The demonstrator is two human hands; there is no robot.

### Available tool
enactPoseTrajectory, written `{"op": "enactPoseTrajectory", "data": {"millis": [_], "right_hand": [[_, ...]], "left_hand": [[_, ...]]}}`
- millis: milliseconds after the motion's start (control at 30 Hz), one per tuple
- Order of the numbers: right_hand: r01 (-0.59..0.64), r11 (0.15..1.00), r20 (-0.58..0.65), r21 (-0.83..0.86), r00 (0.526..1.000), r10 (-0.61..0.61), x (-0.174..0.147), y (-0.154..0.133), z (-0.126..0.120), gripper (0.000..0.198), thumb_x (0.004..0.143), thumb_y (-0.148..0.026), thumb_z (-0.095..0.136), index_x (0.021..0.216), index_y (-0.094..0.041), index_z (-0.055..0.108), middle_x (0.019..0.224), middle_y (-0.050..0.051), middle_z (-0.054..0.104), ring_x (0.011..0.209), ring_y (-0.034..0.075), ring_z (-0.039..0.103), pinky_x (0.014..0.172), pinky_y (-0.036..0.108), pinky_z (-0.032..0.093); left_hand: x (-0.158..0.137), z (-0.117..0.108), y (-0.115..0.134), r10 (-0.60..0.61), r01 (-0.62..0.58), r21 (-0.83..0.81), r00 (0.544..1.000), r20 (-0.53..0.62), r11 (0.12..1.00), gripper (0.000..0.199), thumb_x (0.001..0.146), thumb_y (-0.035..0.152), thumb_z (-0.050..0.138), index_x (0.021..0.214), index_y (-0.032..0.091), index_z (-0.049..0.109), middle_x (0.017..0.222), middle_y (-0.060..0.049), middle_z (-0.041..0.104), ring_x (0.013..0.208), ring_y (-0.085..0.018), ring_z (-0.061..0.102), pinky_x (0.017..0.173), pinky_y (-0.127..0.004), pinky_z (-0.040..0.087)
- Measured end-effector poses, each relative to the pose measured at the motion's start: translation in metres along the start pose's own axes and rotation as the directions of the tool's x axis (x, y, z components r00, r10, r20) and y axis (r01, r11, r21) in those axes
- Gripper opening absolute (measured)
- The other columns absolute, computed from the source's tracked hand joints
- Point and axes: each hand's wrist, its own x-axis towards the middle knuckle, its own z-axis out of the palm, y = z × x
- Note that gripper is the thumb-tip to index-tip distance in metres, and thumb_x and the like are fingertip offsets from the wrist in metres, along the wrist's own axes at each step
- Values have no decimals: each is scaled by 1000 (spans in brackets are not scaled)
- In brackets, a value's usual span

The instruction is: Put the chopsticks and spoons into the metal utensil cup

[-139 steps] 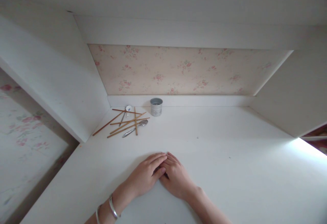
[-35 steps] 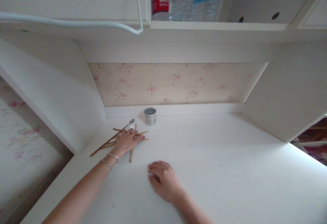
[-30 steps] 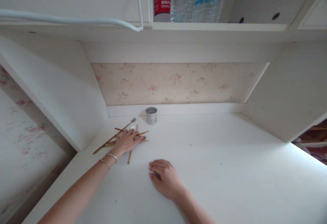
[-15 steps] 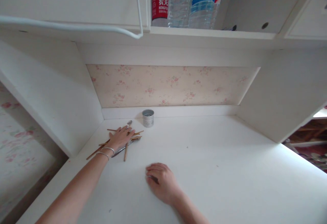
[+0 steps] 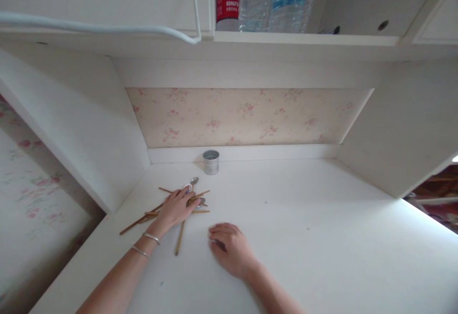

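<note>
Chopsticks (image 5: pixel 180 239) lie in a crossed, loose heap to the left of the metal cup (image 5: pixel 211 162) and in front of it, on the white tabletop (image 5: pixel 304 199). With them are a long-handled spoon (image 5: pixel 194 180), its bowl just beside the cup, a white spoon (image 5: pixel 187 188), and a second metal spoon (image 5: pixel 202 202) in front of the cup.

The left hand (image 5: pixel 176 207) lies palm down across the heap, two bracelets (image 5: pixel 152 238) at its wrist. Whether it grips anything I cannot tell. The right hand (image 5: pixel 232 247) rests on the tabletop, in front of the cup and a little to its right, fingers loosely curled, a narrow gap between thumb and forefinger.

Compared with half a second earlier, the long-handled spoon's bowl lies closer to the cup, and one chopstick reaches farther out in front of it. The right hand is unchanged.

The left hand conceals the middle of the heap, and most of the white spoon is covered; its item appears to be a spoon, judging by the bowl alone. Bottles (image 5: pixel 255 4) on the shelf above the cup are cut off at the top. Both forearms run out of view.
</note>
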Motion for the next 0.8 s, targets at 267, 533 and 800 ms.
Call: {"op": "enactPoseTrajectory", "data": {"millis": [267,533,800], "right_hand": [[1,1000,31,-6,1000,-1,1,-3,-2,18,82,-17,58,93,-23,71,103,2,72,102,18,63,97,32,44],[1,1000,37,19,999,-2,2,-5,-3,20,84,-17,55,94,-23,71,104,3,72,103,18,63,96,32,44],[4,997,29,73,1000,-7,3,-1,-1,19,84,-16,56,92,-22,72,101,3,72,101,17,63,95,30,44]], "left_hand": [[-41,-5,8,91,-92,-74,996,-16,993,50,89,61,33,122,33,59,143,-1,46,130,-24,40,110,-39,29],[-10,-11,-1,22,-15,-66,994,110,998,62,83,70,33,134,38,48,152,1,32,138,-34,26,109,-55,21],[-24,-17,5,-13,-2,-134,994,-112,991,51,88,59,38,130,33,52,148,-4,38,138,-32,27,110,-58,17]]}}
